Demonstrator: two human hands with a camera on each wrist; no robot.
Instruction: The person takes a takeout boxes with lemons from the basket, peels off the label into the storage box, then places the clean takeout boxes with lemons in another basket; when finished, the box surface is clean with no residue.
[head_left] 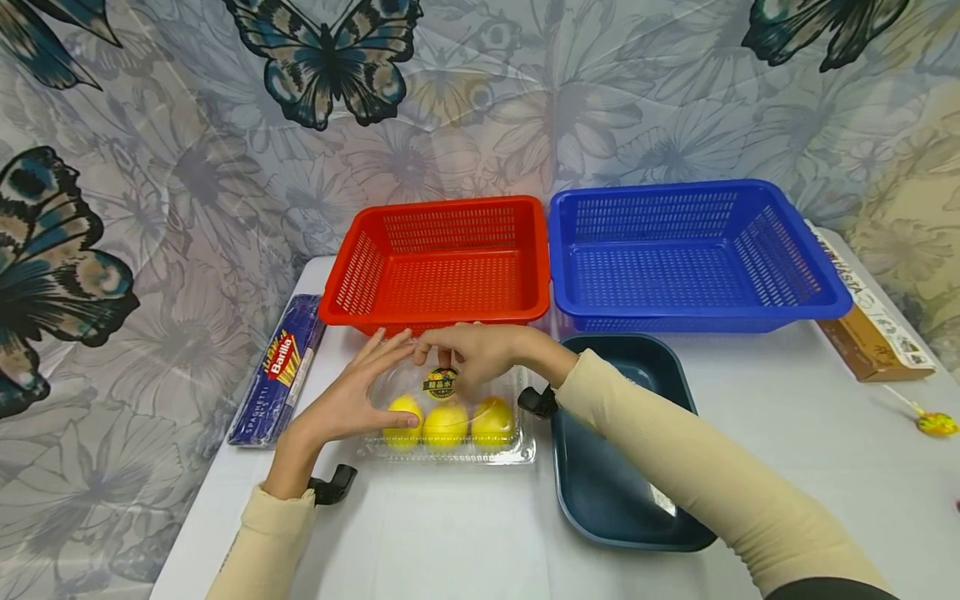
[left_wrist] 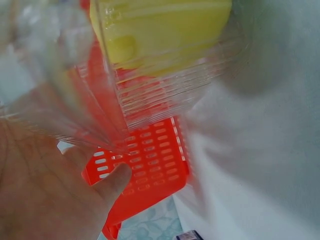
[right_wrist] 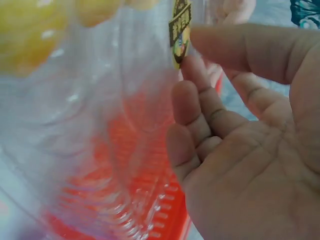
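Observation:
A clear plastic clamshell box [head_left: 517, 455] lies on the table, with three yellow, lemon-like fruits [head_left: 446, 427] showing through its near half. On its lid is a black and yellow label [head_left: 440, 383]. My left hand [head_left: 358, 393] lies along the box's left side, fingers extended and thumb spread over the near left. From the right, my right hand [head_left: 480, 354] reaches over the far part of the lid, fingers loosely bent. In the right wrist view its fingertips [right_wrist: 186, 100] are close to the label; whether they pinch anything is hidden.
Behind the box stand a red basket [head_left: 450, 317] and a blue basket [head_left: 705, 317]. A dark blue tray [head_left: 600, 500] lies under the right forearm. A Barilla spaghetti pack [head_left: 277, 375] is at left; a brown and white box [head_left: 877, 333] and a yellow wrapped lollipop [head_left: 937, 424] are at right.

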